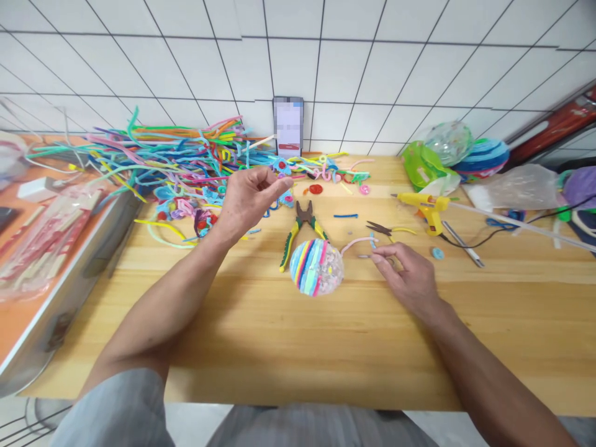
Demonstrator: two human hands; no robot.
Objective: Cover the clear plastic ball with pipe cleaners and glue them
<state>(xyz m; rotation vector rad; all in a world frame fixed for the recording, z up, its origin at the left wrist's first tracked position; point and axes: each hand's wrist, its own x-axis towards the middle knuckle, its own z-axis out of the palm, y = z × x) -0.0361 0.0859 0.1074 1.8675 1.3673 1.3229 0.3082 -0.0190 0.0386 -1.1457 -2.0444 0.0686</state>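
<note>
My left hand (pixel 251 200) is raised over the back of the wooden table, thumb and forefinger pinched together; whatever lies between them is too small to make out. Near it are pliers (pixel 305 214) with yellow-green handles and the pile of coloured pipe cleaners (pixel 186 155). Low over the table at right, my right hand (pixel 407 276) is closed, with a thin pale tip (pixel 364 256) poking out from its fingers. Between the hands sits a round ball (pixel 310 268), partly covered in coloured stripes and partly speckled clear. A pale pink pipe cleaner (pixel 356 241) extends beside it.
Small scissors (pixel 379 228) lie just behind my right hand. A yellow glue gun (pixel 423 208) with a cord lies further right, near a silver pen-like stick (pixel 463 244). A phone (pixel 288 127) leans on the tiled wall. An orange-topped tray (pixel 28 329) stands at left.
</note>
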